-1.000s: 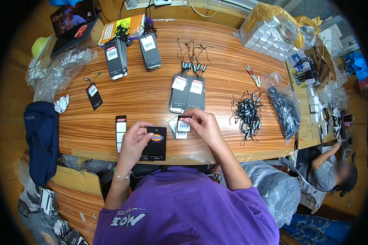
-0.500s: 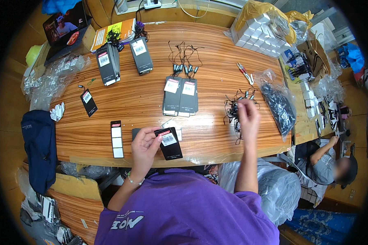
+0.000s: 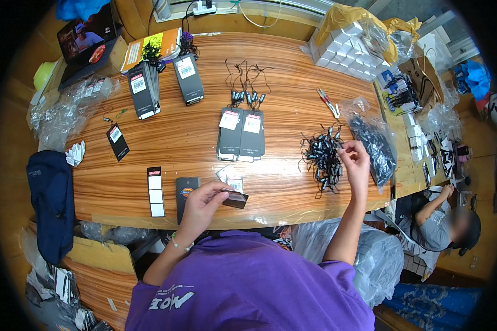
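Note:
My left hand pinches a black hang tag, tilted so that it shows nearly edge-on above the table's near edge. Just left of that hand, a dark grey tag stack lies partly covered by my fingers. White stickers lie beyond the held tag. At the right edge of a heap of black tag strings, my right hand has its thumb and forefinger closed together. What sits between those fingertips is too small to make out. Two strung stacks of grey hang tags lie in mid-table, their cords pointing away.
More tag stacks stand at the far left, near a screen. A single tag and a label strip lie at left. Red-handled snips, a plastic bag and white boxes are at right. A co-worker sits beyond.
My right hand has moved off the middle of the string heap to its right edge, nearer me. The tag in my left hand has tipped from face-up to almost edge-on.

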### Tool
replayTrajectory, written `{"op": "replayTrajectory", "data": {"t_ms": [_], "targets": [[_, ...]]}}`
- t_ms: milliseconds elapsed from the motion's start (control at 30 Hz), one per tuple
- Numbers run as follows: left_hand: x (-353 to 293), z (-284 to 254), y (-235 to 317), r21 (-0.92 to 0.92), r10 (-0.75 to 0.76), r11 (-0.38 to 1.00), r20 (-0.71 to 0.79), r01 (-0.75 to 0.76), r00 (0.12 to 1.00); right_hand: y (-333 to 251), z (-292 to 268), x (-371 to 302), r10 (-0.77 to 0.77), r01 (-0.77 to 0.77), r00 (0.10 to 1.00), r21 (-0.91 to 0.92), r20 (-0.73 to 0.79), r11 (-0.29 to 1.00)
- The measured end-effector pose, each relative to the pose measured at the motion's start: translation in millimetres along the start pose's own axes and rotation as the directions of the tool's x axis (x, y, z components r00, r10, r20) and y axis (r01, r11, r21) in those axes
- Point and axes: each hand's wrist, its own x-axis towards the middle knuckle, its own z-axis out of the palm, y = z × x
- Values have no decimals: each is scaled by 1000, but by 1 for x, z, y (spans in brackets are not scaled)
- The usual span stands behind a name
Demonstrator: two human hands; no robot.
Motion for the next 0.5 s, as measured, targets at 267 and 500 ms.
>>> {"op": "replayTrajectory", "data": {"t_ms": [267,500], "targets": [[2,10,33,270,226,918,248,-291,942,-73,19,-43,-205,113,917,272,341,956],[7,20,49,546,167,728,446,-415,879,-121,62,-75,-301,268,685,154,664,951]]}}
